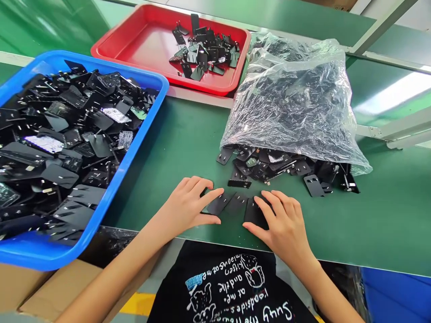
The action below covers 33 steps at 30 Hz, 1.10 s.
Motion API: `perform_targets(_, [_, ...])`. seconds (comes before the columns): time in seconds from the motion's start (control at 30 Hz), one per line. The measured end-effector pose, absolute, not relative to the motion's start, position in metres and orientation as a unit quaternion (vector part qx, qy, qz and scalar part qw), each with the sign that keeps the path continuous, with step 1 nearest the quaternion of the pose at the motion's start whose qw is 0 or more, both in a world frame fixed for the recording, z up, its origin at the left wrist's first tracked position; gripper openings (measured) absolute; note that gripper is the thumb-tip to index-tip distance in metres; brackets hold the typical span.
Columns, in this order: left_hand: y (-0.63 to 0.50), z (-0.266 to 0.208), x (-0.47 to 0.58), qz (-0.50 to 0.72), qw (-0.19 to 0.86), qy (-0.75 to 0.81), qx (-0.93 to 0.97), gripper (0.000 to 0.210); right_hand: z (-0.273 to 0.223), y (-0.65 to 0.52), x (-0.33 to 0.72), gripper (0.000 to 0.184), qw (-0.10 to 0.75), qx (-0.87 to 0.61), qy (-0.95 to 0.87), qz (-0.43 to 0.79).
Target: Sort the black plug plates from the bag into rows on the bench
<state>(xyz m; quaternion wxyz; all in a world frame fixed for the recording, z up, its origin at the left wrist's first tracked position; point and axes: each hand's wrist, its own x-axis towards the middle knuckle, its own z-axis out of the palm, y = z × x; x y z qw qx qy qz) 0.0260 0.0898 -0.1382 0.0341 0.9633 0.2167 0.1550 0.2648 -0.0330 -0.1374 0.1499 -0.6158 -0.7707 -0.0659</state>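
Note:
A short row of flat black plates (236, 202) with small slots lies on the green bench in front of me. My left hand (191, 204) is at the row's left end, thumb and index finger spread apart around the nearest plate (218, 204). At the other end, my right hand (284, 217) has its thumb and fingertips on the edges of a black plate (253, 214), partly hidden under the hand. Just beyond the row, loose black parts (269, 163), some with pins, spill from the mouth of a clear plastic bag (292, 98).
On the left stands a blue bin (134, 154) heaped with black parts. A red tray (134, 40) at the back holds a smaller pile of similar parts. Metal frame bars (384, 27) rise at the right rear. Cardboard boxes (60, 287) sit below the bench on the left.

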Motion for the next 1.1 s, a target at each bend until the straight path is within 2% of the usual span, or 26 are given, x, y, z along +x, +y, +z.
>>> perform_targets(0.27, [0.094, -0.139, 0.042, 0.127, -0.009, 0.258, 0.958, 0.071, -0.139, -0.03, 0.282, 0.069, 0.113, -0.59, -0.797, -0.057])
perform_targets(0.53, [0.085, -0.14, 0.061, 0.122, 0.042, 0.204, 0.97, 0.078, -0.141, -0.02, 0.273, 0.062, 0.123, -0.556, -0.82, -0.058])
perform_targets(0.7, [0.078, -0.137, 0.059, 0.113, 0.052, 0.165, 0.978, 0.064, -0.141, -0.021, 0.271, 0.058, 0.126, -0.53, -0.837, -0.06])
perform_targets(0.9, [0.068, -0.132, 0.056, 0.102, 0.014, 0.173, 0.98, 0.063, -0.139, -0.033, 0.272, 0.074, 0.138, -0.541, -0.829, -0.041])
perform_targets(1.1, [0.057, -0.132, 0.056, 0.114, 0.006, 0.196, 0.974, 0.073, -0.134, -0.048, 0.295, 0.077, 0.117, -0.57, -0.812, -0.036])
